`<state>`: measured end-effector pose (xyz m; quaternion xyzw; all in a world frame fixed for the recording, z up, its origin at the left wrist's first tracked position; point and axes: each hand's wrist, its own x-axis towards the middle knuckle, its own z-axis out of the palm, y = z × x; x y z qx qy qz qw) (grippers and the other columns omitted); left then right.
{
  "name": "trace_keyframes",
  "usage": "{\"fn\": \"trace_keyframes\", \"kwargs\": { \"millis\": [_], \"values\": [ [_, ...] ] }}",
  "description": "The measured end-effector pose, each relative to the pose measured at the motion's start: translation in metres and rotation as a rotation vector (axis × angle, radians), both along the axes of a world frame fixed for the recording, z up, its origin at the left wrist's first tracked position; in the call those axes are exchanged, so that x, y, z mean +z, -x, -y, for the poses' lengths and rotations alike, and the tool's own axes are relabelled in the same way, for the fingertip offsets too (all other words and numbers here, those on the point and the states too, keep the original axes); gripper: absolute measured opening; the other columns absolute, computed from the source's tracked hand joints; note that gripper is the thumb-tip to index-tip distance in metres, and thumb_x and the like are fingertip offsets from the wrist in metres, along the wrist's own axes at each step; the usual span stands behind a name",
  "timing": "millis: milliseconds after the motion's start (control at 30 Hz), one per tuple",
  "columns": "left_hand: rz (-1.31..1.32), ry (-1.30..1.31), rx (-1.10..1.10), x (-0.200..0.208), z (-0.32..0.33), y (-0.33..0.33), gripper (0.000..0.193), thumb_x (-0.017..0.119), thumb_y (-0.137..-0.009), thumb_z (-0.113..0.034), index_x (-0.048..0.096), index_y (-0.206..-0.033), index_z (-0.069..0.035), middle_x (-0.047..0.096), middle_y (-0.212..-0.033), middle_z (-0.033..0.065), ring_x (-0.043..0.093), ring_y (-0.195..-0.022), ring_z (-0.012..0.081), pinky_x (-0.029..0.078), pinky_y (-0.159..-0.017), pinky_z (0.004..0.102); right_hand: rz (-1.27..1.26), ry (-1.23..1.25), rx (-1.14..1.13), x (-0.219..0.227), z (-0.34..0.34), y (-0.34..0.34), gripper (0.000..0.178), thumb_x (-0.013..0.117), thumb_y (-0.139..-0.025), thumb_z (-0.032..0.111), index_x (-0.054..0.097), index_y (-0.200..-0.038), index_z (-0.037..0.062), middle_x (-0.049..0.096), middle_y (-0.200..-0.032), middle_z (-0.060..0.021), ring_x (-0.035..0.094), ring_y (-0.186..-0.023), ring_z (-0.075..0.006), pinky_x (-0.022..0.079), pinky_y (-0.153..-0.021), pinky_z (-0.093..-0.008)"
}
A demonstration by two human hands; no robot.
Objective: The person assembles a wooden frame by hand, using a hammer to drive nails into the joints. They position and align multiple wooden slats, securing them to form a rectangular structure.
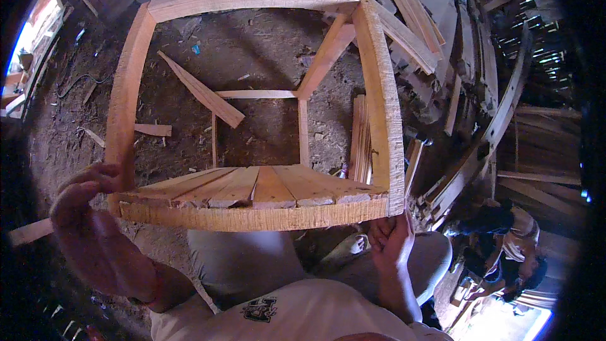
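A box-like wooden frame [252,218] of pale rough-sawn bars stands in front of my lap. Along its near side runs a row of several wooden slats [274,196], their uneven ends against the near bar. My left hand [88,221] grips the frame's near left corner, with its fingers curled at the left post [126,95]. At the near right corner, my right hand [392,240] holds the frame from below, beside the right post [380,101]; part of its fingers is hidden behind the wood.
Offcuts such as a tapered board [202,88] lie on the dirt floor [265,50]. Planks [410,9] lean at the far right, and a long curved board [486,142] stands nearer. Another person [508,246] crouches at the right.
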<state>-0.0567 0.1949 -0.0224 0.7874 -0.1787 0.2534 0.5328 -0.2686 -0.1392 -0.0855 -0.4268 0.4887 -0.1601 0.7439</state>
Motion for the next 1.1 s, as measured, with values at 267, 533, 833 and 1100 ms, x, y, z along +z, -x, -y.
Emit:
{"fn": "trace_keyframes", "kwargs": {
  "millis": [267, 533, 833, 1100],
  "values": [
    [0.075, 0.179, -0.023, 0.004, 0.029, -0.007, 0.032, 0.067, -0.095, -0.027, 0.059, -0.107, 0.002, 0.066, -0.098, 0.0152, 0.065, -0.095, 0.0276, 0.050, -0.093, 0.0406, 0.029, 0.190, 0.034, 0.012, 0.023, 0.011, 0.029, 0.048, -0.108, 0.037, 0.054, -0.094, 0.0121, 0.041, -0.058, 0.0032, 0.031, -0.040, -0.0071, 0.026, -0.034, -0.0255],
    [-0.519, 0.793, -0.323, -0.158, -0.090, -0.111, 0.027, 0.065, -0.097, -0.024, 0.063, -0.109, 0.000, 0.067, -0.099, 0.0083, 0.065, -0.094, 0.0206, 0.049, -0.088, 0.0346, -0.035, 0.642, 0.217, 0.051, 0.039, 0.013, 0.035, 0.067, -0.097, 0.037, 0.050, -0.113, 0.0107, 0.046, -0.073, 0.0046, 0.037, -0.050, -0.0025, 0.027, -0.038, -0.0199],
    [-1.036, 0.025, -0.344, -0.375, -0.003, -0.128, 0.033, 0.065, -0.099, -0.027, 0.064, -0.114, 0.002, 0.072, -0.108, 0.0128, 0.069, -0.095, 0.0227, 0.052, -0.079, 0.0344, -0.271, 1.386, 0.582, 0.108, 0.015, -0.131, 0.048, 0.086, -0.081, 0.034, 0.055, -0.105, 0.0047, 0.048, -0.084, 0.0000, 0.047, -0.075, -0.0121, 0.043, -0.073, -0.0278],
    [-0.595, 0.629, -0.473, -0.498, -0.033, -0.262, 0.051, 0.078, -0.086, -0.039, 0.068, -0.107, 0.006, 0.071, -0.093, 0.0083, 0.066, -0.084, 0.0202, 0.054, -0.072, 0.0394, -0.190, 1.299, 0.551, 0.100, -0.007, -0.179, 0.043, 0.084, -0.081, 0.023, 0.059, -0.109, 0.0026, 0.064, -0.097, -0.0047, 0.059, -0.087, -0.0134, 0.048, -0.081, -0.0288]
  ]
}}
